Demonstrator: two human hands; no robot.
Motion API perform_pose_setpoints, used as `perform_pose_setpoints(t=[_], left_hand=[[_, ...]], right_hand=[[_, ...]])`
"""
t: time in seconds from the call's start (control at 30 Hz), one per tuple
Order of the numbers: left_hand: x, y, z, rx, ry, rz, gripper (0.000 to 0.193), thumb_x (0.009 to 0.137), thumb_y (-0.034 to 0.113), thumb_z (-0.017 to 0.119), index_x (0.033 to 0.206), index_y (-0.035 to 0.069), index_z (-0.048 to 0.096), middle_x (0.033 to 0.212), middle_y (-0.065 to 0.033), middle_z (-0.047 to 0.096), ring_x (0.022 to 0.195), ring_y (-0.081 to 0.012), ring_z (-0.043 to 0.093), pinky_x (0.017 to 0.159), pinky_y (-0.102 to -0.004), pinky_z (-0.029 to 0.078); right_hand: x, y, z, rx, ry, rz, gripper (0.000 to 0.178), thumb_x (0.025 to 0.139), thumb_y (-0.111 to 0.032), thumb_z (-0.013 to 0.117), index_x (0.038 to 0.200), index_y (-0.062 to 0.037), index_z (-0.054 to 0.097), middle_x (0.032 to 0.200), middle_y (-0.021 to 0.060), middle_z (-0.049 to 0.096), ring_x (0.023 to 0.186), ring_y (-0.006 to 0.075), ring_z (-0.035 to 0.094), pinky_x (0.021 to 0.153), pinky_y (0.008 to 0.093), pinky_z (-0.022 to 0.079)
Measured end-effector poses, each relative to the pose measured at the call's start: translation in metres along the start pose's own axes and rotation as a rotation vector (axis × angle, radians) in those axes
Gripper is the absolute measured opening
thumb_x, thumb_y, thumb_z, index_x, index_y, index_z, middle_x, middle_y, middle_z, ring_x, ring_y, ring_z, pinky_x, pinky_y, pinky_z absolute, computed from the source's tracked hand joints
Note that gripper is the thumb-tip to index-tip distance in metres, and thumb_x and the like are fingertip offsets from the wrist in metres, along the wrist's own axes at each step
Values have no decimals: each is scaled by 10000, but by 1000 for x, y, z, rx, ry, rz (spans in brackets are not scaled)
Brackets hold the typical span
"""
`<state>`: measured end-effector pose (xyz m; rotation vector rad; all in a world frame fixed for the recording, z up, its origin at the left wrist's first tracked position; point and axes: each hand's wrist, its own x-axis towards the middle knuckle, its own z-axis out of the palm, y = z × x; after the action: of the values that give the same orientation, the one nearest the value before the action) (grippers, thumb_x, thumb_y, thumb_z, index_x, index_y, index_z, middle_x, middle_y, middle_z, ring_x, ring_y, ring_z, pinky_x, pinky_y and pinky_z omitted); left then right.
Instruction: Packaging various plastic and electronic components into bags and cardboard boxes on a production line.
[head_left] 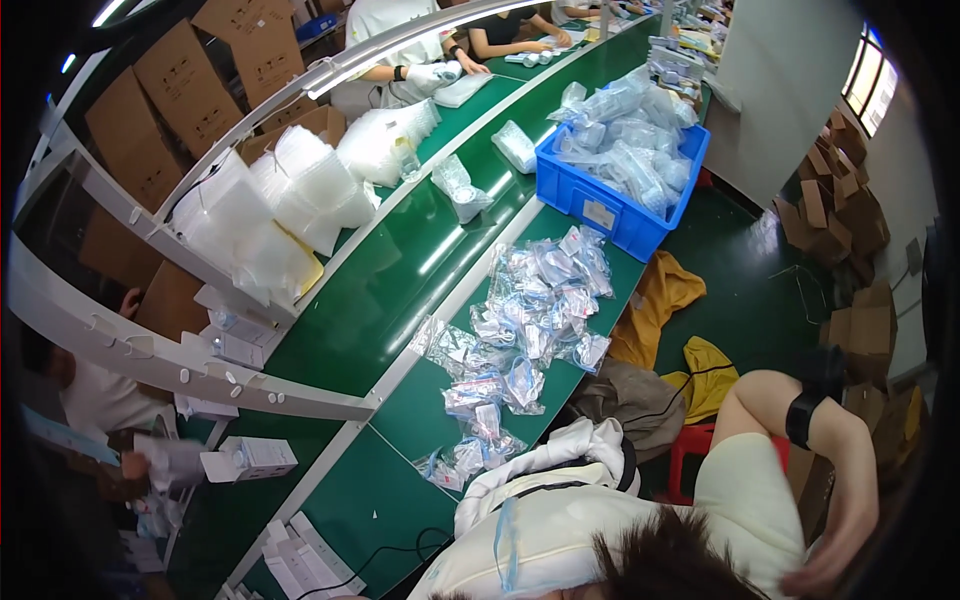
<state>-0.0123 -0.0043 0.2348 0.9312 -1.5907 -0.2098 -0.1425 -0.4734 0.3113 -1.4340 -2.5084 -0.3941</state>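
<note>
My right arm bends at the lower right, out of a white short sleeve, with a black band around it. The hand (830, 560) turns back toward the lower edge; its fingers are too dark and cut off to read, and no object shows in it. My left hand is out of sight. Nearby, a white garment with dark trim (535, 470) lies by the table edge. Many small clear bags of parts (530, 320) are heaped on the green table (340, 490). Behind them stands a blue crate (610, 222) full of bubble-wrapped items (630, 130).
Two bubble-wrapped pieces (460, 190) lie on the green conveyor (350, 325). Stacks of bubble bags (300, 185) and co-workers' hands (440, 72) are on its far side. Small white boxes (265, 457) stand left. A red stool (685, 465), yellow cloth (708, 378) and cartons (860, 340) are right.
</note>
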Motion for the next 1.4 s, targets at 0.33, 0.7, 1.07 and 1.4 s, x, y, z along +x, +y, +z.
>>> perform_pose_setpoints(t=[0.33, 0.7, 1.07, 1.4], left_hand=[[-64, -127, 45, 36, 976, -846, 424, 702, 151, 627, 1087, 29, 499, 1120, -183, 500, 1075, -333, 461, 879, -461, 361], [-203, -249, 170, 850, 106, -1663, 970, 500, 514, 733, 1326, 269, 288, 1392, -230, -82, 1244, -486, -120, 884, -698, 29], [-186, -335, 105, 988, -97, -1322, 842, 515, 551, 701, 1264, 329, 388, 1401, -209, 6, 1265, -451, -80, 913, -668, -14], [-124, -421, 79, 1025, 3, -1254, 716, 550, 459, 722, 1189, 272, 459, 1402, -205, 3, 1269, -445, -80, 900, -688, 0]], right_hand=[[-140, 83, 190, 885, 1453, 903, 317, 794, -277, 581, 985, -24, 579, 966, 143, 587, 936, 308, 540, 836, 350, 408], [-185, 92, 427, -198, -71, 2030, 647, 700, -477, 596, 1263, -223, 402, 1397, 128, 168, 1283, 385, 85, 935, 635, 94], [-258, 146, 417, -335, 105, 2113, 603, 699, -451, 610, 1240, -259, 427, 1398, 105, 173, 1286, 378, 83, 890, 646, 199], [-162, 151, 385, -165, 484, 1750, 605, 693, -301, 630, 1236, -134, 421, 1365, 133, 241, 1277, 387, 125, 984, 584, 88]])
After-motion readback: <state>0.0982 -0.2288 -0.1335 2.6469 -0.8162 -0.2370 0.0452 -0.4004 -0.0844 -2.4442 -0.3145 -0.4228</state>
